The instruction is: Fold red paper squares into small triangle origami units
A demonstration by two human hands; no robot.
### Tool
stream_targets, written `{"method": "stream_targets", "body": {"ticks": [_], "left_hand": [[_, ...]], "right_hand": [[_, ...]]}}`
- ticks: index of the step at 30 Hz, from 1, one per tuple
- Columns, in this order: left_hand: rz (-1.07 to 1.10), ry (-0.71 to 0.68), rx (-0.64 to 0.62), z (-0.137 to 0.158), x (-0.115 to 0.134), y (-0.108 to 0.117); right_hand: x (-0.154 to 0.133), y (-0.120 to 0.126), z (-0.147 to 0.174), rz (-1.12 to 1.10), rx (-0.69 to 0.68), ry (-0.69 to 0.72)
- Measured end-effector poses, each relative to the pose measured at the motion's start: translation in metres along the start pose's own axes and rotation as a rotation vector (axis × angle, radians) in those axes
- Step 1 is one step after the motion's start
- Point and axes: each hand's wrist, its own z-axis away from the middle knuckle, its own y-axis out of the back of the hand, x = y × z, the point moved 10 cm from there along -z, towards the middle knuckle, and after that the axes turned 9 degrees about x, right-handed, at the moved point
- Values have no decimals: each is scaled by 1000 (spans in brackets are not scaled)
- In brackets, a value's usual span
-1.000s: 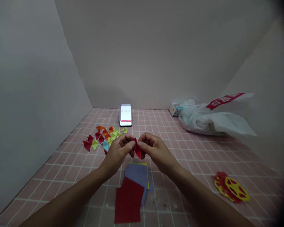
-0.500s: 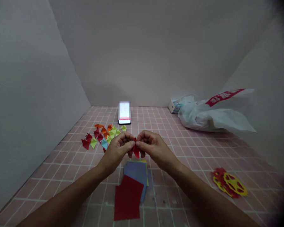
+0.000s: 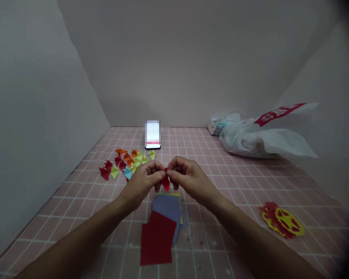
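Between my fingertips is a small piece of folded red paper (image 3: 165,183), its pointed end hanging down. My left hand (image 3: 147,179) pinches it from the left and my right hand (image 3: 186,176) from the right, with the thumbs almost touching at its top. Below the hands lie red paper squares (image 3: 158,240), overlapping a stack of bluish-purple paper (image 3: 167,205) with a yellow edge showing. Beyond my left hand sits a cluster of folded paper figures (image 3: 128,159) in red, orange, yellow and light blue; my hand hides part of it.
A lit phone (image 3: 152,135) stands at the back. At the back right a white plastic bag (image 3: 258,139) with red print lies by a small box (image 3: 216,127). Yellow and red cut-out shapes (image 3: 285,221) rest at the right. Pale walls border the grid-patterned tabletop (image 3: 221,240).
The folded red paper has turned slightly between my fingertips, showing a broader face. Both hands keep their pinch. The whole view has shifted a little.
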Motion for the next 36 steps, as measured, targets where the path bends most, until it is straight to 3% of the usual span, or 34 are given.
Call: {"method": "stream_targets", "body": {"ticks": [7, 15, 24, 36], "left_hand": [[-35, 12, -21, 1, 2, -2], [-220, -2, -34, 3, 3, -7], [-146, 51, -66, 2, 0, -6], [-242, -9, -68, 3, 2, -7]], "right_hand": [[0, 0, 0, 60, -11, 24], [-8, 1, -1, 315, -37, 183], [-5, -1, -1, 214, -120, 132], [-7, 0, -1, 304, -115, 193]]}}
